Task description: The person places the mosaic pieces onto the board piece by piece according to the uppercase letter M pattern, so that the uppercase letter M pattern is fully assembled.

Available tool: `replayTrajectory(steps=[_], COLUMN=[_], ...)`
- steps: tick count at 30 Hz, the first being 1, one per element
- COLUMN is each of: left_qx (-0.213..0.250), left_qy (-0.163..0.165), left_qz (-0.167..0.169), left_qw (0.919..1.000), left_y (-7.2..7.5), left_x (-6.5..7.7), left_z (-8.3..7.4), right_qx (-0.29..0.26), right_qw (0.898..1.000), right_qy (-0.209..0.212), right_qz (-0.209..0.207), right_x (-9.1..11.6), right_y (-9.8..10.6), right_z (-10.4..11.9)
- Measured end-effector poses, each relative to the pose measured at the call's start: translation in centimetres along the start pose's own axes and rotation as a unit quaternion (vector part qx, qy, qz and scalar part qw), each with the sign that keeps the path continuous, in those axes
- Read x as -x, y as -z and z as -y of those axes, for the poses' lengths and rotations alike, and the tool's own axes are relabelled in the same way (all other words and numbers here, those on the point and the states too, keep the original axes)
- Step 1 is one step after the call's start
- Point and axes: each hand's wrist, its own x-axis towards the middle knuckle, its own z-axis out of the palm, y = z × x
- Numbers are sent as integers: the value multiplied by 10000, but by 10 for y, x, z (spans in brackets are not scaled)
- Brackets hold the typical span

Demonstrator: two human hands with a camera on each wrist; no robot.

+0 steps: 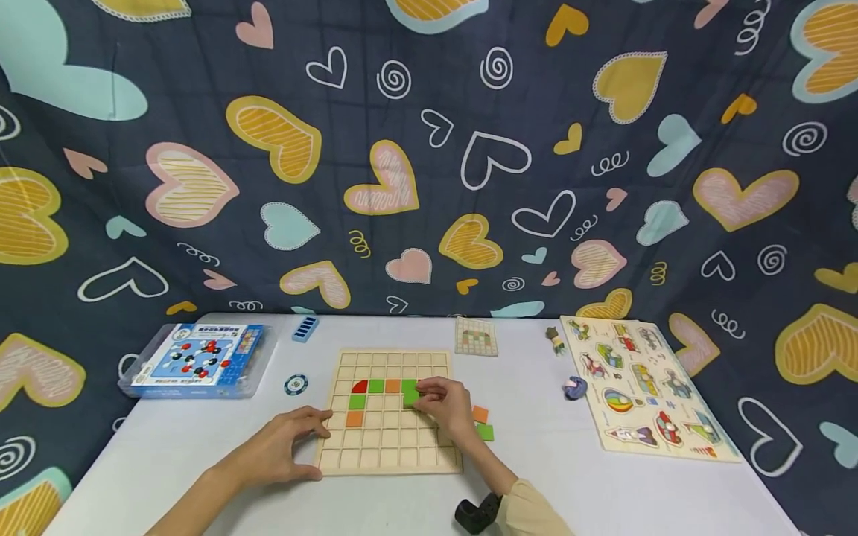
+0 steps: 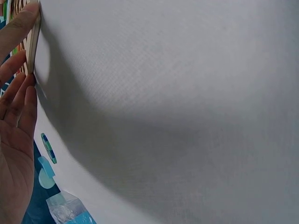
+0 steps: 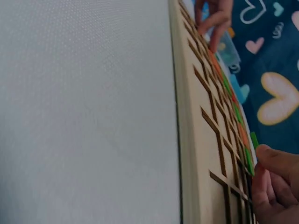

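Observation:
A wooden grid board [image 1: 372, 461] lies flat in front of me. Set in its cells are a red rounded tile [image 1: 360, 387], a green tile [image 1: 376, 386] and an orange tile [image 1: 392, 386] in one row, with more green and orange below the red one. My right hand [image 1: 447, 406] pinches a green square tile [image 3: 253, 140] between thumb and fingers, tilted up over the board beside another green tile [image 3: 249, 161]. My left hand [image 1: 284, 447] touches the board's left side, thumb at the near corner, fingers fairly straight along the edge.
Loose orange [image 1: 480, 415] and green [image 1: 485, 432] tiles lie right of the board. A pattern card [image 1: 477, 337] is behind it. A boxed molecule set [image 1: 201, 361], a round chip [image 1: 296, 384] and a blue piece [image 1: 304, 329] sit left; a picture puzzle [image 1: 643, 387] lies right.

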Motion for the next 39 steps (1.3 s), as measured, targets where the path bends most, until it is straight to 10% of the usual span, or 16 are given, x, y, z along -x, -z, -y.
replayTrajectory(steps=[39], left_qx=[232], left_qy=[320], left_qz=[190], left_qw=[9990], left_y=[5], left_x=[-1], left_z=[-5], right_qx=[-101], right_qw=[9995], right_qy=[158], right_qz=[248], right_x=[-9], right_y=[-26], right_z=[7])
